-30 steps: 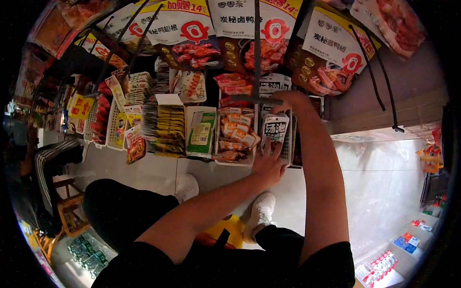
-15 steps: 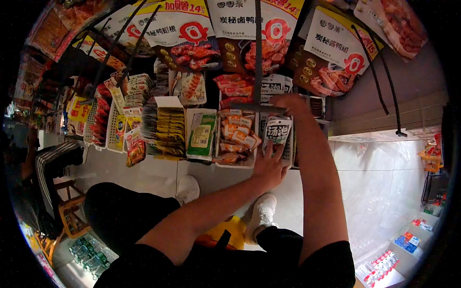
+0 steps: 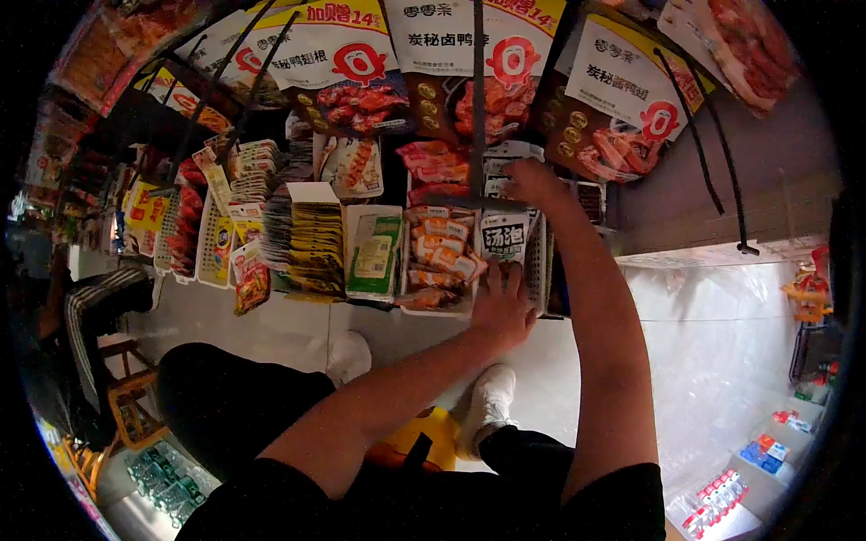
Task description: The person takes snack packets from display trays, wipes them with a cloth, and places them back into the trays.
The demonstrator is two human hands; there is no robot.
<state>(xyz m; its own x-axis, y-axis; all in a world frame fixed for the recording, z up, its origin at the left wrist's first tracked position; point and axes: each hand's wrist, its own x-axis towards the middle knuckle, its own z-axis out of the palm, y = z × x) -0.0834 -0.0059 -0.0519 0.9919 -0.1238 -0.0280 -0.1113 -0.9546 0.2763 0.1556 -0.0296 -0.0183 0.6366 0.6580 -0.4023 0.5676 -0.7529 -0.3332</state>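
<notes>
My left hand (image 3: 502, 305) rests with spread fingers on the lower part of a black-and-white packet (image 3: 503, 236) at the front of a white basket (image 3: 538, 270). Farther back, my right hand (image 3: 534, 183) reaches over more black-and-white packets (image 3: 496, 167); its fingers are bent and partly hidden, and whether they grip a packet cannot be made out. Just left of my hands, orange-and-white packets (image 3: 442, 243) fill another basket, with red packets (image 3: 437, 167) behind them.
Large hanging snack bags (image 3: 501, 68) and dark hooks (image 3: 699, 117) overhang the baskets. Green (image 3: 374, 252) and yellow packets (image 3: 317, 243) stand to the left. A person's striped sleeve or leg (image 3: 86, 316) is at the far left, near a wooden stool (image 3: 135, 397).
The front packet has shifted slightly left and sits straighter under my left hand. My right hand has moved a little up, away from that packet.
</notes>
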